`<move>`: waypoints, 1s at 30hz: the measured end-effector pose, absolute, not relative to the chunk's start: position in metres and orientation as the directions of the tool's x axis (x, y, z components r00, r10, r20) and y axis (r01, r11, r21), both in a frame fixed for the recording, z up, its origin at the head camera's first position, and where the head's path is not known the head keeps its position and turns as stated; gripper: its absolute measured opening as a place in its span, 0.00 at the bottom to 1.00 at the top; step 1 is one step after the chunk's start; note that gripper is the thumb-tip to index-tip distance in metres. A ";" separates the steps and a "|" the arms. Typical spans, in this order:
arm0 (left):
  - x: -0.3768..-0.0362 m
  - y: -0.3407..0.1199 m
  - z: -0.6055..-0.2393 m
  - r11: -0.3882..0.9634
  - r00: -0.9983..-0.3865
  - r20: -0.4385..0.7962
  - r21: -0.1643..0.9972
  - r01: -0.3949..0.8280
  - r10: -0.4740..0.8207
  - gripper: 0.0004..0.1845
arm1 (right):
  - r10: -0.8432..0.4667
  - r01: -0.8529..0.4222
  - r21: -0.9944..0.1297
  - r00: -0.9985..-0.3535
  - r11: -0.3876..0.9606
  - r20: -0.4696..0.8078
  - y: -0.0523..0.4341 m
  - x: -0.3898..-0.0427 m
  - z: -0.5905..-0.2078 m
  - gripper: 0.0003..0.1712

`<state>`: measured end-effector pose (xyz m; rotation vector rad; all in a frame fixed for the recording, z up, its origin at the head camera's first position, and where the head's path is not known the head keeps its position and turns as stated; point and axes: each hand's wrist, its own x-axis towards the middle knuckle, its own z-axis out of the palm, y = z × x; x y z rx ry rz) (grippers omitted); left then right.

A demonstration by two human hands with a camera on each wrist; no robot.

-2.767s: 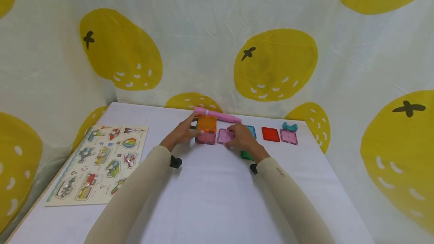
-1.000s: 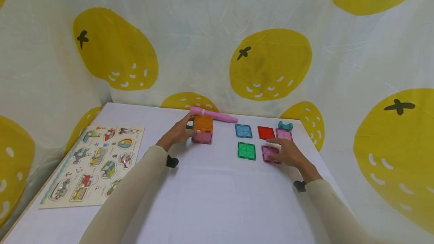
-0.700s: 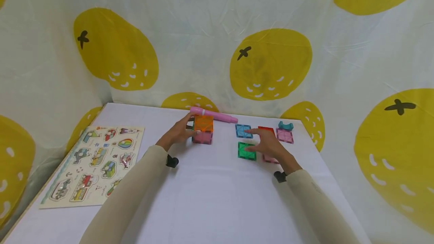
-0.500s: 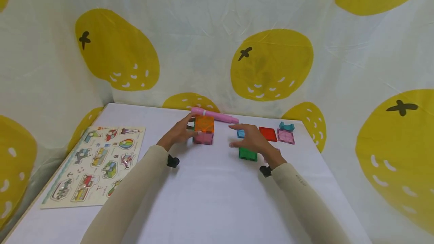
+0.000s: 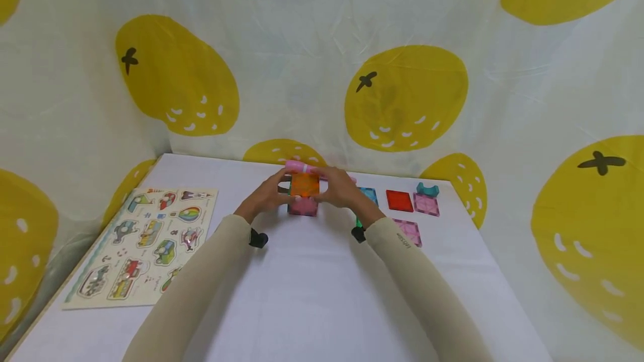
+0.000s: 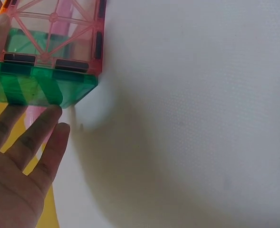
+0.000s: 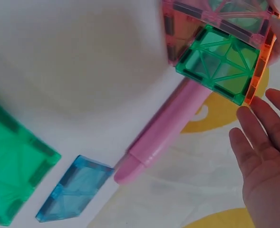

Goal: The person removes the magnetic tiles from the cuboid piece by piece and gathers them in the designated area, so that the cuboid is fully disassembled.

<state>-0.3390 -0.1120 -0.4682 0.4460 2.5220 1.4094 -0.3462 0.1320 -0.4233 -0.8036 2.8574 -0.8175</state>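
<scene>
A cube of translucent magnetic tiles stands near the table's back, with an orange tile [image 5: 304, 184] on top, a pink tile [image 5: 303, 206] facing front, and green side tiles [image 6: 40, 85]. My left hand [image 5: 264, 197] holds the cube's left side, thumb at the front and index finger at the back corner. From the opposite side my right hand [image 5: 342, 187] holds it the same way, thumb low in front and index finger behind. In the right wrist view, the other right fingers [image 7: 254, 137] extend below the orange tile's edge. Behind the cube lies a pink marker-like stick [image 7: 173, 123].
To the right lie a blue tile [image 5: 369, 194], a partly hidden green tile [image 5: 359, 221], a red tile [image 5: 399, 200] and two pink tiles, one nearer [image 5: 408, 232]. A teal curved piece [image 5: 427, 189] sits behind them. A picture puzzle board [image 5: 146, 244] covers the left side.
My right hand has carried a pink tile from beside the cube to the front right, let go, and come back left onto the cube. My left hand has stayed at the cube.
</scene>
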 end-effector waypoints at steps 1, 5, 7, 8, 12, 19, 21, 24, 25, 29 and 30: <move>-0.339 -0.111 -0.467 0.493 -0.930 -0.041 0.856 0.156 0.366 0.49 | -0.515 -0.482 -0.495 -0.853 0.723 0.080 0.131 -0.348 -0.421 0.43; -0.340 -0.109 -0.467 0.495 -0.930 -0.045 0.855 0.153 0.365 0.49 | -0.549 -0.520 -0.445 -0.833 0.729 0.074 0.129 -0.353 -0.417 0.42; -0.341 -0.108 -0.467 0.505 -0.932 -0.053 0.850 0.147 0.360 0.49 | -0.548 -0.517 -0.439 -0.834 0.735 0.064 0.129 -0.354 -0.416 0.42; -0.341 -0.108 -0.468 0.510 -0.932 -0.058 0.848 0.143 0.357 0.50 | -0.542 -0.509 -0.441 -0.838 0.739 0.059 0.129 -0.354 -0.417 0.42; -0.343 -0.108 -0.469 0.516 -0.935 -0.064 0.846 0.135 0.348 0.50 | -0.517 -0.481 -0.447 -0.855 0.754 0.049 0.128 -0.353 -0.418 0.42; -0.343 -0.109 -0.468 0.505 -0.929 -0.056 0.851 0.147 0.365 0.49 | -0.492 -0.473 -0.414 -0.868 0.777 0.069 0.127 -0.352 -0.420 0.42; -0.342 -0.109 -0.467 0.496 -0.928 -0.048 0.855 0.153 0.369 0.48 | -0.488 -0.477 -0.404 -0.869 0.780 0.084 0.127 -0.352 -0.420 0.41; -0.342 -0.110 -0.466 0.487 -0.928 -0.029 0.857 0.169 0.372 0.48 | -0.482 -0.485 -0.397 -0.868 0.779 0.115 0.126 -0.351 -0.420 0.41; -0.343 -0.110 -0.465 0.483 -0.927 -0.025 0.858 0.171 0.373 0.48 | -0.482 -0.488 -0.395 -0.868 0.778 0.124 0.126 -0.351 -0.420 0.41; -0.343 -0.111 -0.465 0.494 -0.926 -0.028 0.852 0.175 0.376 0.49 | -0.472 -0.489 -0.393 -0.869 0.779 0.146 0.126 -0.349 -0.421 0.40; -0.343 -0.111 -0.465 0.494 -0.925 -0.028 0.852 0.176 0.378 0.49 | -0.470 -0.488 -0.392 -0.870 0.780 0.149 0.126 -0.349 -0.422 0.40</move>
